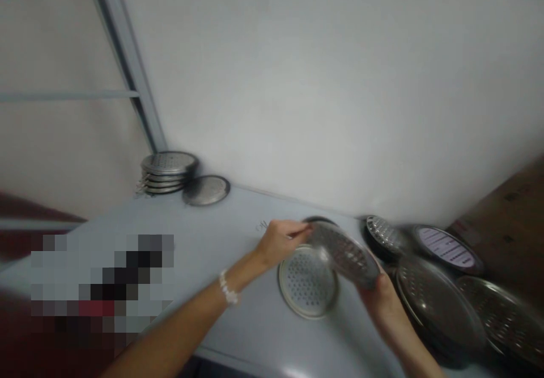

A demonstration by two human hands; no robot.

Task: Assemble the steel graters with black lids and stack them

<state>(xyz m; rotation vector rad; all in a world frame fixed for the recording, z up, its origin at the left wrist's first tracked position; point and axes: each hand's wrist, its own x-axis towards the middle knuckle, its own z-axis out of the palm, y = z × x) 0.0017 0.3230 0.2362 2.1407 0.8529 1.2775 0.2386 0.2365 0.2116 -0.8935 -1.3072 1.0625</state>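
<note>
Head view is looking down across a pale grey bench (221, 236) set against a white wall. Both hands are meeting over its near right part, and both are gripping one thing: a round perforated disc (346, 253) of dull metal, blurred by motion. The left hand (278, 242), a beaded bracelet (228, 288) on its wrist, is reaching in from the left, and its fingers (297, 232) are pinching the disc's far left rim. The right hand (382, 301) is coming up from below right and is clasping the near right rim, with the fingers curling under the edge.

The perforated disc is hanging in the air, tilted, with its left edge higher and its right edge dipping toward the right hand. Directly below its left half, a second flat disc (308, 280) is lying on the bench with its rim up, partly overlapped by the held one. From this view I cannot tell whether the two are touching. The left hand is the nearer one to the flat disc.

To the right, a loose pile of discs (442, 304) is leaning and overlapping, just beside the right hand. Well apart, in the far left corner, a neat stack (168, 171) is standing with a single disc (206, 190) lying next to it.
</note>
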